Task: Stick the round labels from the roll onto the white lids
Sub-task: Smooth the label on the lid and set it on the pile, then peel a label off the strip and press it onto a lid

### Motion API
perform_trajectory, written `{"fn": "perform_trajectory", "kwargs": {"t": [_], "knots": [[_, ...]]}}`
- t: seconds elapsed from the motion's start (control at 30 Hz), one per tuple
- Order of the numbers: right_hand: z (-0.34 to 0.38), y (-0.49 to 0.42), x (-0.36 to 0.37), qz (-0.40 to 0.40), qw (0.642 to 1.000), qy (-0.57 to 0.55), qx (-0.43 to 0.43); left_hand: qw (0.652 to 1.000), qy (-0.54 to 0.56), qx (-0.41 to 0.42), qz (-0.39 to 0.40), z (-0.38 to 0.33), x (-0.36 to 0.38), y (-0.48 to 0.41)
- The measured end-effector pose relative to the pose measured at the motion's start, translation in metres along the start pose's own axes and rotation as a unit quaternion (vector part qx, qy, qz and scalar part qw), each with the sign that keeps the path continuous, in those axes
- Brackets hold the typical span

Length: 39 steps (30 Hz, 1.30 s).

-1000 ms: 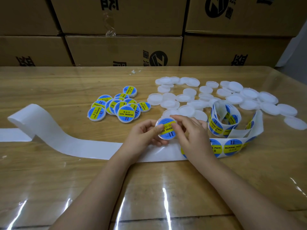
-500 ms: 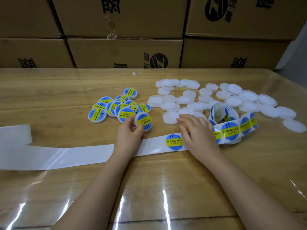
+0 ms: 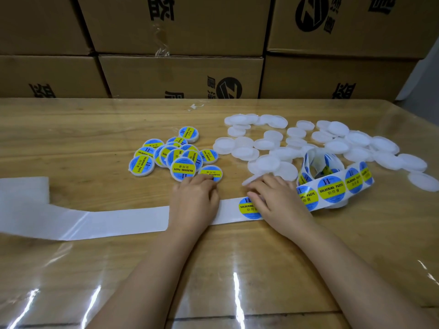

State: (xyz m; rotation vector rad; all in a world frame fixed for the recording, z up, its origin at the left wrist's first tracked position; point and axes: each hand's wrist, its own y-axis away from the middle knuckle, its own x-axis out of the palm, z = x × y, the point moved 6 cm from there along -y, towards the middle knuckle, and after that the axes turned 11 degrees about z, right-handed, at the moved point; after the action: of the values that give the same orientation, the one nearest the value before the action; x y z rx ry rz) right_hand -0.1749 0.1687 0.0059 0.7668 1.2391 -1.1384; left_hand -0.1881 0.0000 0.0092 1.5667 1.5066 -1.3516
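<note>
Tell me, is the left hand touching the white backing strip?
Touching. The head view shows the left hand resting flat across the white backing strip.

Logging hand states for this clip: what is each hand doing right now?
Left hand: open, resting on the backing strip.
Right hand: closed on a white lid.

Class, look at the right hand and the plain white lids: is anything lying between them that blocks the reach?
Nothing visible does. The right hand already lies at the near edge of the plain white lids, its fingertips by one; the label roll sits to its right, not between them.
</note>
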Motion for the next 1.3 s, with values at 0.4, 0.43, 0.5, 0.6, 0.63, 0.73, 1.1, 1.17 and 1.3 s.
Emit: {"fn": "perform_trajectory", "kwargs": {"t": [0.4, 0.43, 0.5, 0.6, 0.63, 0.73, 1.1, 1.17, 1.3], "knots": [[-0.009, 0.004, -0.012, -0.074, 0.990, -0.091, 0.074, 0.999, -0.019, 0.024, 0.013, -0.005, 0.003, 0.001], [-0.009, 0.003, -0.010, -0.062, 0.992, -0.083, 0.078, 0.998, -0.004, 0.055, 0.007, -0.011, 0.000, 0.003], [-0.011, 0.002, -0.007, -0.045, 0.994, -0.046, 0.086, 0.993, 0.014, 0.115, 0.029, -0.021, 0.002, 0.005], [-0.011, 0.001, -0.002, -0.016, 0.996, -0.010, 0.092, 0.981, -0.025, 0.166, 0.101, -0.028, 0.017, 0.007], [-0.010, 0.001, -0.002, -0.013, 0.996, -0.012, 0.086, 0.979, -0.033, 0.168, 0.112, -0.027, 0.021, 0.006], [-0.002, 0.001, 0.002, 0.000, 0.998, -0.036, 0.049, 0.981, -0.025, 0.158, 0.110, -0.023, 0.022, 0.006], [0.009, 0.003, -0.011, -0.039, 0.984, -0.176, -0.009, 0.914, 0.374, 0.135, 0.084, -0.024, 0.002, 0.004], [0.010, 0.003, -0.012, -0.045, 0.982, -0.182, -0.009, 0.891, 0.421, 0.137, 0.095, -0.030, 0.002, 0.006], [0.003, 0.003, -0.015, -0.085, 0.974, -0.209, 0.022, 0.865, 0.480, 0.102, 0.104, -0.028, 0.006, 0.005]]}}
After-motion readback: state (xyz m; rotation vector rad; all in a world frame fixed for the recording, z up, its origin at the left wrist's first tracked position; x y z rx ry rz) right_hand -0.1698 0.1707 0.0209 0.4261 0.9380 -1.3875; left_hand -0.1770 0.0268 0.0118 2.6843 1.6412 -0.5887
